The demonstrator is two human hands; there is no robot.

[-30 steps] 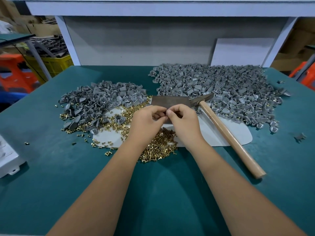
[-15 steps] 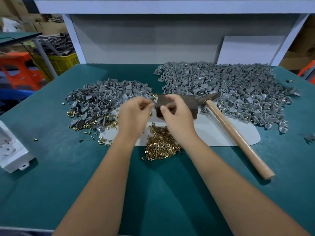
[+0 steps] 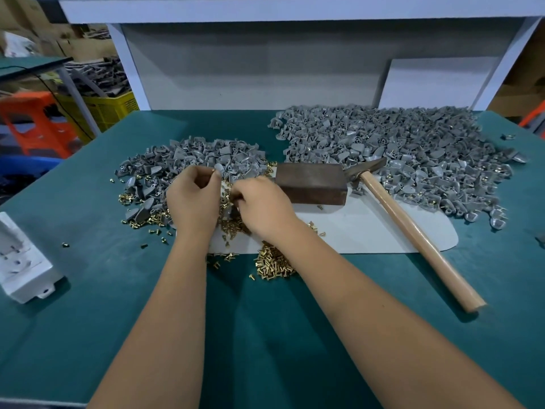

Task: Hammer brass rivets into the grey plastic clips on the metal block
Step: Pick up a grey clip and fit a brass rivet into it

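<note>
The dark metal block (image 3: pixel 309 184) lies on the white mat (image 3: pixel 368 231) with nothing on its top face. My left hand (image 3: pixel 193 199) is at the near edge of the left pile of grey plastic clips (image 3: pixel 188 157). Its thumb and forefinger pinch a grey clip, and a brass spot shows at the fingertips. My right hand (image 3: pixel 262 208) is just left of the block, its curled fingers pinching down into the loose brass rivets (image 3: pixel 274 265). The wooden-handled hammer (image 3: pixel 413 234) lies untouched, its head against the block's right end.
A larger pile of grey clips (image 3: pixel 398 149) spreads across the back right of the green table. Stray rivets dot the table at the left. A white plastic box (image 3: pixel 20 261) sits at the left edge. A grey back panel closes the rear.
Both hands have left the block, where they were pinched together, and moved left. The left hand now reaches the clip pile and the right hand dips into the rivets. The block's top now shows.
</note>
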